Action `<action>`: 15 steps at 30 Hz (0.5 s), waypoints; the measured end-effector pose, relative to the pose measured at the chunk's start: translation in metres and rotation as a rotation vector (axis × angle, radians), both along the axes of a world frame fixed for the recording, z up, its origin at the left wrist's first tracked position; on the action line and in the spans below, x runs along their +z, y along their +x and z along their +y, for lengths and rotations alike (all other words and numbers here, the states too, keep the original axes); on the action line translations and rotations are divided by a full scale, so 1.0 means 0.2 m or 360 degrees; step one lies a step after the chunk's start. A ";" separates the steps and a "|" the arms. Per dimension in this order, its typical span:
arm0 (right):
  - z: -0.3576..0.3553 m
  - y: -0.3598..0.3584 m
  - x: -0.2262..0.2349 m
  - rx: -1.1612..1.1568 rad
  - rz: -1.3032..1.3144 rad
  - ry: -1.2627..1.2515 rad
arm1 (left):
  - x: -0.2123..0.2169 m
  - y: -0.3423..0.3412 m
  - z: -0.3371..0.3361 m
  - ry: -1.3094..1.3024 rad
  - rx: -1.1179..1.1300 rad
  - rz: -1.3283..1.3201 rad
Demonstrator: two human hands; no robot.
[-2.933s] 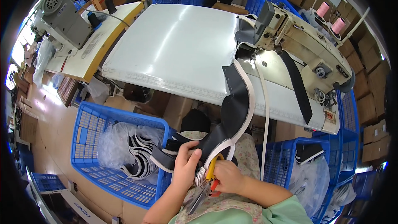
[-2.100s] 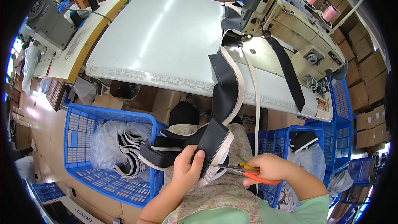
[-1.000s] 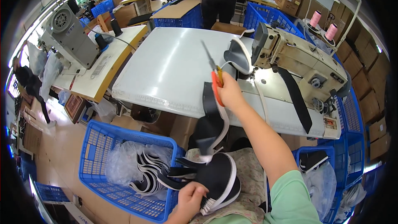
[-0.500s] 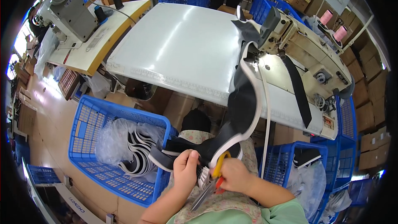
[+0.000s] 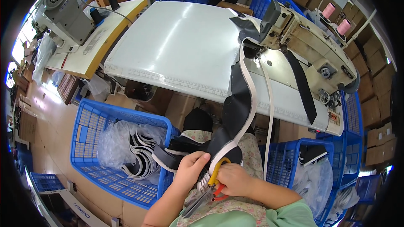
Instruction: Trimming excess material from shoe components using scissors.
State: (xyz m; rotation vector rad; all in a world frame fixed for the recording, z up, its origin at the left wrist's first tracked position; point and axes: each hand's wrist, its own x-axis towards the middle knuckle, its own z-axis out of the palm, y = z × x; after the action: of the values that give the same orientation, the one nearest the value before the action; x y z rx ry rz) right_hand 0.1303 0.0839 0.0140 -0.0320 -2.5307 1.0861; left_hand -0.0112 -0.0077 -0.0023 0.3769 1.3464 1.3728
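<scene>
Holding a long black fabric strip (image 5: 237, 101) edged with white binding, both hands work low in the view, over the lap. Left hand (image 5: 190, 170) has its fingers curled onto the near end of the strip, thumb side uppermost, pinching the fabric against the palm. Right hand (image 5: 234, 179) is wrapped around the yellow and red handles of a pair of scissors (image 5: 206, 191); its fingers are closed through the loops. Scissor blades point down and toward the person's left, long axis on a diagonal; whether the blades are parted cannot be told.

Strip's long axis runs from the hands up and slightly right to the head of the beige sewing machine (image 5: 307, 42), where its far end lies under the needle area. It hangs off the edge of the white table (image 5: 176, 46) and curves at the lap end toward the left.

Blue plastic crate (image 5: 90, 143) stands to the left of the knees, holding a clear bag of similar black-and-white pieces. Second blue crate (image 5: 290, 159) stands on the right.
</scene>
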 end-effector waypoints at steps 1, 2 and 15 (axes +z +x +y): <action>0.01 0.02 0.02 -0.0005 -0.0285 -0.0102 | -0.02 0.00 0.00 -0.0049 -0.0057 0.0025; 0.02 0.05 0.05 -0.0002 -0.0567 -0.0206 | -0.04 0.00 0.00 -0.0052 -0.0056 0.0022; 0.37 0.41 0.30 0.0036 -0.1665 -0.0576 | -0.02 0.08 0.00 0.0176 0.0084 0.0763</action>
State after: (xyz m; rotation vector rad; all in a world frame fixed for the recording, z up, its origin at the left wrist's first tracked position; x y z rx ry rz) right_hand 0.2130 0.1573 0.0731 -0.8787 -3.1039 1.8737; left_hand 0.0038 -0.0074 -0.0066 0.7872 1.6788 1.4595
